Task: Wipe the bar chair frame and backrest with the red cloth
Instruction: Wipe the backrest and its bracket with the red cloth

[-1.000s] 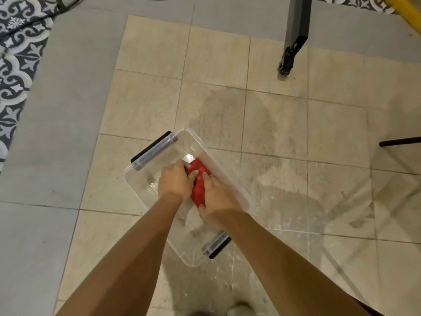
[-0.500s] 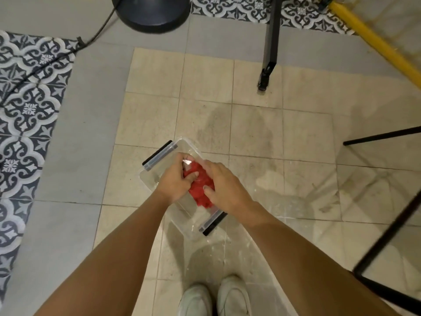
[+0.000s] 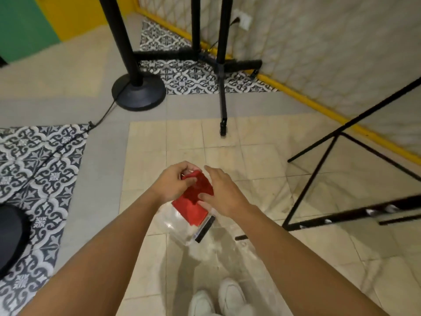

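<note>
The red cloth (image 3: pixel 194 201) hangs in the air above a clear plastic box (image 3: pixel 180 229) that stands on the floor tiles. My left hand (image 3: pixel 174 184) pinches the cloth's top corner. Against the cloth's right side rests my right hand (image 3: pixel 224 192), fingers stretched, thumb pressing on the fabric. The black metal frame of the bar chair (image 3: pixel 341 176) stands to the right, with thin slanted legs and a lower rung. Its backrest is out of view.
A black pole on a round base (image 3: pixel 139 91) with a cable stands ahead left. Tripod legs (image 3: pixel 222 87) stand ahead. Another dark round base (image 3: pixel 10 233) is at the left edge. A wall with yellow skirting runs on the right. My white shoes (image 3: pixel 218 299) are below.
Both hands have lifted the red cloth up out of the clear box and it has unfolded. My view has tilted up, bringing the poles, wall and chair frame into sight.
</note>
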`<state>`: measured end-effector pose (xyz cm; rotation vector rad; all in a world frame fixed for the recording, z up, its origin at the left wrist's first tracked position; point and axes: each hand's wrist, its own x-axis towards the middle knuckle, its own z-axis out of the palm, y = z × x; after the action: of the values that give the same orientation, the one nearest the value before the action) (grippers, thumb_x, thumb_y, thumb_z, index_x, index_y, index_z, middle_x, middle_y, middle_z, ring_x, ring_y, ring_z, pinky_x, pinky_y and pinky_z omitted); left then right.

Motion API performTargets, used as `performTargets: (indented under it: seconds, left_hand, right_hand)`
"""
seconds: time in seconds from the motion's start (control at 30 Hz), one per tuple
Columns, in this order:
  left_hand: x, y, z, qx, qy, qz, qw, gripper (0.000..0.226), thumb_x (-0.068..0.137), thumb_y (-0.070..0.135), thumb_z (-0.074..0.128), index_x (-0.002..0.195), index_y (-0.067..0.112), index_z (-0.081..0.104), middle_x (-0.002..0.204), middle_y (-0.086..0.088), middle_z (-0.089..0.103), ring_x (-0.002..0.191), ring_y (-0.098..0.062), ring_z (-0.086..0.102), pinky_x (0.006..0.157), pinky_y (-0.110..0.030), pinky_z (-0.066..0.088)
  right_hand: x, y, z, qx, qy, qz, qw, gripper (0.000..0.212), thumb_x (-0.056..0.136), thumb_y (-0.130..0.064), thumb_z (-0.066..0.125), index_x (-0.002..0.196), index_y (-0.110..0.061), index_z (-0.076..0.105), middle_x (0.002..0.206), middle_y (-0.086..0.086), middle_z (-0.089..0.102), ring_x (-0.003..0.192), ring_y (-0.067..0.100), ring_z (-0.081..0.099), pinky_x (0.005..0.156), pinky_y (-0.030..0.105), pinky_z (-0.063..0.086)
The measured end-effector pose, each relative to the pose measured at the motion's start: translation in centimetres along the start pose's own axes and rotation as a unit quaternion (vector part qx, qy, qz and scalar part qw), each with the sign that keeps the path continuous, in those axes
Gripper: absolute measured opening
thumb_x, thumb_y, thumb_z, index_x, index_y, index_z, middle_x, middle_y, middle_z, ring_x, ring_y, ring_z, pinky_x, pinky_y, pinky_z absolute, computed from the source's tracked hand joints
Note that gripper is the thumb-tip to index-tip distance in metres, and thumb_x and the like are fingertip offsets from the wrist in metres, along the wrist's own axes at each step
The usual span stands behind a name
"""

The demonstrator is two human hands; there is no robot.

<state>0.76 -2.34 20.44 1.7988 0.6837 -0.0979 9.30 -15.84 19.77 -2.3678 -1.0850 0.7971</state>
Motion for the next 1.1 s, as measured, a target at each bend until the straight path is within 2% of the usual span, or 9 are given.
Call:
performTargets:
  seconds: [0.13,0.3,0.43,0.57,0.67,0.8,0.87,0.93,1.1]
  left_hand:
    - [-3.6,5.2,0.6,0.024,-0.025,0.052,0.998,0.018,0.09,0.006,0.058,0.102,0.018,0.062,0.1,-0.011,0.067,0.089,-0.022,0.064,0.076,-0.027,0.055]
    - [-8.4,10.4,2.6,0.051,-0.051,0.132,0.989,0.016,0.089,0.005,0.059,0.102,0.016,0.061,0.095,-0.014,0.067,0.084,-0.022,0.062,0.08,-0.035,0.053]
    - [-12.5,14.8,4.2,0.072,-0.058,0.207,0.974,0.018,0.089,0.004,0.058,0.097,0.02,0.059,0.089,-0.003,0.063,0.076,-0.012,0.057,0.071,-0.018,0.048]
    - [-16.0,19.3,5.5,0.098,-0.03,0.278,0.955,0.018,0.089,0.006,0.059,0.096,0.022,0.062,0.089,0.007,0.059,0.07,-0.006,0.054,0.07,-0.023,0.048]
    - [-18.0,22.5,6.6,0.072,-0.035,0.305,0.949,0.015,0.09,0.002,0.057,0.1,0.012,0.062,0.085,0.006,0.058,0.067,0.0,0.053,0.062,-0.009,0.044]
    - [-20.8,26.9,8.3,0.011,-0.036,0.33,0.943,0.016,0.091,0.001,0.056,0.1,0.013,0.06,0.083,0.008,0.06,0.068,0.004,0.057,0.061,-0.014,0.05]
    - [-21.7,28.8,9.0,-0.017,-0.021,0.35,0.936,0.016,0.09,0.001,0.057,0.101,0.014,0.061,0.085,0.009,0.061,0.076,-0.001,0.057,0.068,-0.015,0.05]
    - [-22.6,30.8,9.7,-0.044,-0.007,0.368,0.929,0.018,0.09,0.001,0.058,0.102,0.013,0.061,0.086,0.008,0.061,0.076,0.0,0.057,0.068,-0.013,0.049]
    - [-24.5,35.5,11.4,-0.1,-0.017,0.379,0.92,0.019,0.092,0.001,0.055,0.108,0.01,0.059,0.089,0.002,0.063,0.075,-0.005,0.058,0.063,-0.014,0.05]
  right_hand:
    - [-5.0,-1.4,-3.2,-0.035,0.049,-0.016,0.998,0.079,0.082,-0.029,0.07,0.146,-0.02,0.025,0.14,0.003,0.041,0.127,0.023,0.039,0.105,0.039,0.036]
    - [-11.2,-2.6,-7.0,-0.011,0.111,-0.007,0.994,0.072,0.08,-0.034,0.069,0.142,-0.02,0.033,0.134,0.004,0.048,0.124,0.022,0.042,0.104,0.039,0.036]
    - [-16.3,-3.7,-10.8,0.025,0.142,-0.009,0.99,0.059,0.079,-0.034,0.071,0.13,-0.017,0.048,0.119,0.004,0.061,0.108,0.02,0.056,0.085,0.026,0.043]
    - [-21.4,-4.2,-14.6,0.056,0.183,-0.001,0.982,0.047,0.078,-0.033,0.073,0.12,-0.017,0.058,0.107,0.004,0.068,0.096,0.02,0.062,0.076,0.027,0.045]
    - [-24.4,-4.3,-17.0,0.074,0.205,0.006,0.976,0.046,0.074,-0.03,0.077,0.115,-0.017,0.061,0.103,0.003,0.069,0.094,0.02,0.064,0.079,0.03,0.048]
    - [-28.7,-4.3,-20.3,0.151,0.229,0.002,0.962,0.049,0.067,-0.033,0.081,0.11,-0.017,0.063,0.102,0.002,0.07,0.09,0.017,0.066,0.085,0.039,0.053]
    - [-30.5,-4.4,-21.9,0.168,0.271,-0.005,0.948,0.039,0.066,-0.042,0.079,0.096,-0.022,0.065,0.092,-0.002,0.07,0.083,0.013,0.066,0.078,0.035,0.053]
    - [-32.4,-4.7,-23.6,0.186,0.314,-0.011,0.931,0.026,0.074,-0.036,0.076,0.085,-0.019,0.061,0.08,-0.002,0.065,0.072,0.013,0.061,0.068,0.031,0.047]
    - [-35.5,-6.0,-27.7,0.255,0.317,-0.028,0.913,0.018,0.087,-0.02,0.064,0.098,-0.016,0.051,0.086,0.001,0.061,0.076,0.016,0.061,0.068,0.028,0.048]
